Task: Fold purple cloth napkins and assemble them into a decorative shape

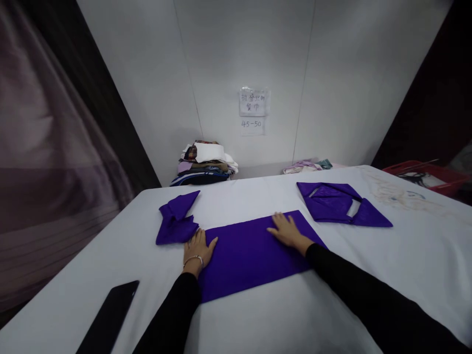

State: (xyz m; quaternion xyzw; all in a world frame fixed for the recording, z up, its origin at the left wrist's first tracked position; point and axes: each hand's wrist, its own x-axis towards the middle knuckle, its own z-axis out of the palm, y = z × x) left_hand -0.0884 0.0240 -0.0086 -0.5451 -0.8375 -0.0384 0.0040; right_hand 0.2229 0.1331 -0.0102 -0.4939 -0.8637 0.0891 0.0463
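Observation:
A purple cloth napkin (247, 255) lies in a flat rectangle on the white-covered table in front of me. My left hand (198, 250), with a bracelet at the wrist, rests flat on its left edge, fingers stretched out. Near the upper right edge my right hand (287, 231) lies palm down on the cloth, fingers apart. Just beyond my left fingertips sits a folded purple napkin (177, 221) with pointed corners. To the right is another folded purple napkin (332, 196) with a pointed end and gaps showing the white table.
A black phone-like slab (110, 314) lies at the front left of the table (236, 329). Behind the far edge are a stack of folded clothes (206, 164) and more cloth (302, 167). A red basket (438, 183) stands at the right. Handwritten paper signs (253, 103) hang on the wall.

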